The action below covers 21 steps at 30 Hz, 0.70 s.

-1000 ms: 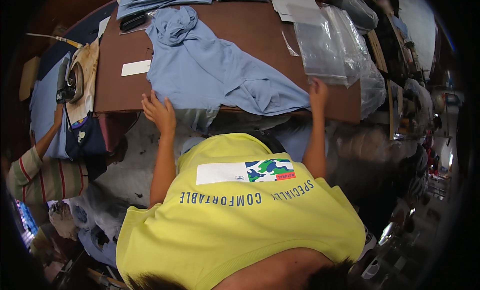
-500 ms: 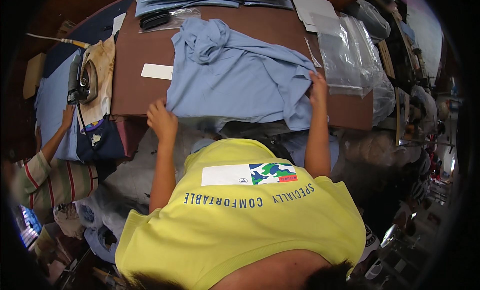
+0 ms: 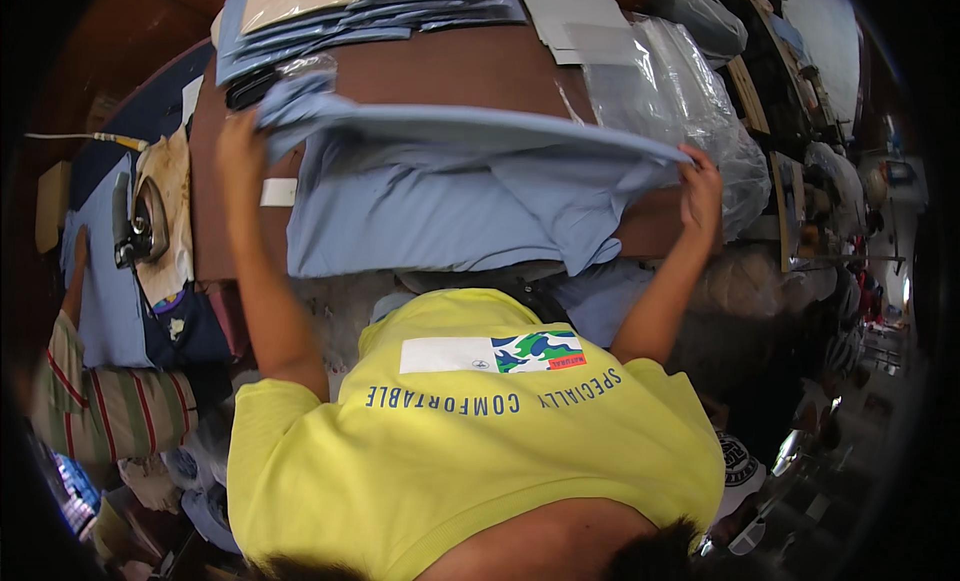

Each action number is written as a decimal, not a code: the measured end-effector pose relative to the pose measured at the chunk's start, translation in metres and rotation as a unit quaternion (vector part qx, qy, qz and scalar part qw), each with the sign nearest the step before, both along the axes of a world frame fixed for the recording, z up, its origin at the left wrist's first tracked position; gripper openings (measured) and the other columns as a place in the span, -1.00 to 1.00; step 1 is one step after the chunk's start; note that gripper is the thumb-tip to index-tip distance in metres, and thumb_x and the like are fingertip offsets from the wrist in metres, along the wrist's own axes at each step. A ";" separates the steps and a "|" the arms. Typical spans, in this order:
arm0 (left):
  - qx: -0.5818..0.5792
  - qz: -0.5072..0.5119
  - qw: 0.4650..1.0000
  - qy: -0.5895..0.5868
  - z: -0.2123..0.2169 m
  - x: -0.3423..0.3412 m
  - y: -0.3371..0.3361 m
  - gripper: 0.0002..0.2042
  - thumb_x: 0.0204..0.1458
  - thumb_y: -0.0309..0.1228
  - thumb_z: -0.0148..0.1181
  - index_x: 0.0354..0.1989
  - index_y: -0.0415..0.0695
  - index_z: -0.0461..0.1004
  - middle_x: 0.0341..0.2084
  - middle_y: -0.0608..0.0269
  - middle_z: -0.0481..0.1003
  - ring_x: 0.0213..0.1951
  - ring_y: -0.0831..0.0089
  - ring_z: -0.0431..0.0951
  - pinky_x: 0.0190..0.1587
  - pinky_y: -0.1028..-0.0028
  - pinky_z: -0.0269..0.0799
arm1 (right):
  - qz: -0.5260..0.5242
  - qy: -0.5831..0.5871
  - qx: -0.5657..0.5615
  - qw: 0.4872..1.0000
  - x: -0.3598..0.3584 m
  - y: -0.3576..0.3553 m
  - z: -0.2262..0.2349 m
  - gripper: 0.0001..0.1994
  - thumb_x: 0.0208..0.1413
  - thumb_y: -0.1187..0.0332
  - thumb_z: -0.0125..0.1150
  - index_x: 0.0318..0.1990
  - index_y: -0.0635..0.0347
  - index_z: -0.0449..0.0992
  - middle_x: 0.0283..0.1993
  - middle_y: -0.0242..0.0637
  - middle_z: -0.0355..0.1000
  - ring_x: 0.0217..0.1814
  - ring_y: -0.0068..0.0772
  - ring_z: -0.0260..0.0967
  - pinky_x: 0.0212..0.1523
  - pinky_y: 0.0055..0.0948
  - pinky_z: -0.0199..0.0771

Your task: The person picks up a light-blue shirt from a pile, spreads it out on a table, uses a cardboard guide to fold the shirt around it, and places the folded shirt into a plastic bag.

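1. Brown table (image 3: 450, 76): light-blue shirt (image 3: 440, 196) is lifted over it and stretched taut, long axis 9 to 3 o'clock, the rest hanging toward 6.
2. Left hand (image 3: 240, 141) grips the 9 o'clock edge and right hand (image 3: 700, 186) the 3 o'clock corner, both closed on fabric and equally engaged.
3. Folded stack (image 3: 370, 6) lies at 12.
4. Half a second ago the shirt lay flat; now it is raised, hands wider apart.
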<state>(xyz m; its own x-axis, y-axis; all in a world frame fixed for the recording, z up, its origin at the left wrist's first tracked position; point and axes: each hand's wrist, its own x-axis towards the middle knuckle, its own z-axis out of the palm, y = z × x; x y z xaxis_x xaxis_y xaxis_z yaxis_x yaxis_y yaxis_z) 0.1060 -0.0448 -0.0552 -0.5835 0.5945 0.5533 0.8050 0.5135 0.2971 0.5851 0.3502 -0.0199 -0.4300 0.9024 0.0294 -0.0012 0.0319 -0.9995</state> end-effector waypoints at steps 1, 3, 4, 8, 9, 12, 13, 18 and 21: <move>0.011 0.061 0.998 -0.023 0.030 0.024 -0.026 -0.71 -0.08 -0.50 0.02 -0.12 -0.17 0.37 -0.23 0.05 0.40 -0.17 0.10 0.39 -0.13 0.29 0.29 | 0.015 0.000 0.026 1.000 0.002 -0.014 0.022 -0.78 -0.11 0.65 0.08 -0.23 0.36 0.46 -0.29 -0.27 0.41 -0.24 -0.55 0.30 -0.21 -0.64 0.22; 0.035 0.125 0.984 0.124 0.062 0.042 -0.048 -0.74 -0.09 -0.52 0.02 -0.16 -0.21 0.39 -0.24 0.05 0.40 -0.20 0.12 0.43 -0.16 0.33 0.33 | 0.048 -0.024 0.068 0.996 0.020 -0.032 0.059 -0.80 -0.11 0.64 0.09 -0.26 0.36 0.47 -0.34 -0.26 0.42 -0.28 -0.54 0.32 -0.23 -0.63 0.25; 0.056 0.156 0.979 0.121 0.090 0.061 -0.053 -0.76 -0.09 -0.52 0.01 -0.19 -0.23 0.41 -0.23 0.06 0.40 -0.19 0.14 0.44 -0.17 0.37 0.34 | 0.071 -0.018 0.086 0.994 0.018 -0.034 0.070 -0.81 -0.11 0.62 0.10 -0.26 0.36 0.48 -0.36 -0.28 0.42 -0.32 -0.56 0.32 -0.28 -0.64 0.26; 0.074 0.195 0.965 0.158 0.112 0.040 -0.017 -0.75 -0.07 -0.44 0.04 -0.19 -0.22 0.42 -0.27 0.05 0.43 -0.19 0.13 0.44 -0.19 0.36 0.35 | 0.067 -0.185 0.066 0.978 0.000 0.012 0.084 -0.79 -0.11 0.55 0.13 -0.24 0.34 0.47 -0.46 -0.36 0.41 -0.49 -0.63 0.33 -0.48 -0.72 0.26; 0.070 0.174 0.969 0.162 0.106 0.015 0.005 -0.74 -0.06 -0.41 0.05 -0.18 -0.22 0.42 -0.27 0.04 0.44 -0.19 0.12 0.44 -0.18 0.35 0.35 | 0.080 -0.195 0.052 0.976 -0.022 0.029 0.082 -0.78 -0.10 0.53 0.14 -0.23 0.34 0.46 -0.47 -0.37 0.40 -0.53 -0.65 0.32 -0.54 -0.75 0.24; 0.093 0.100 0.986 0.099 0.080 -0.060 0.103 -0.73 -0.07 -0.33 0.04 -0.23 -0.22 0.45 -0.33 -0.07 0.46 -0.20 0.04 0.43 -0.10 0.32 0.29 | 0.047 -0.200 0.030 0.978 -0.098 0.094 0.046 -0.79 -0.08 0.53 0.12 -0.22 0.32 0.44 -0.46 -0.34 0.41 -0.54 -0.60 0.39 -0.52 -0.73 0.38; 0.056 0.085 0.993 0.063 0.070 -0.082 0.134 -0.63 -0.05 -0.27 0.00 -0.06 -0.15 0.37 -0.16 -0.04 0.42 -0.09 0.07 0.40 -0.04 0.34 0.28 | 0.020 -0.166 0.028 0.986 -0.122 0.120 0.023 -0.80 -0.09 0.56 0.10 -0.23 0.32 0.45 -0.49 -0.33 0.42 -0.57 -0.58 0.40 -0.52 -0.73 0.41; 0.072 0.092 0.993 0.028 -0.011 -0.047 0.175 -0.41 -0.10 -0.28 0.08 0.16 -0.07 0.09 0.08 -0.07 0.17 0.11 0.08 0.18 0.08 0.18 0.12 | -0.122 -0.271 0.438 0.849 -0.171 0.083 -0.057 -0.59 0.01 0.42 0.02 0.06 0.23 0.21 0.08 -0.02 0.19 0.13 -0.10 0.13 0.08 -0.23 0.15; -0.043 0.100 0.993 -0.032 -0.065 0.028 0.124 -0.47 0.02 -0.03 -0.06 0.18 0.12 0.10 0.21 0.10 -0.02 0.23 -0.05 -0.09 0.04 -0.27 -0.14 | -0.051 -0.398 0.442 0.802 -0.143 0.018 -0.111 -0.53 0.11 0.21 -0.07 0.18 0.04 0.12 0.27 -0.15 -0.01 0.34 -0.08 -0.19 0.24 -0.06 -0.17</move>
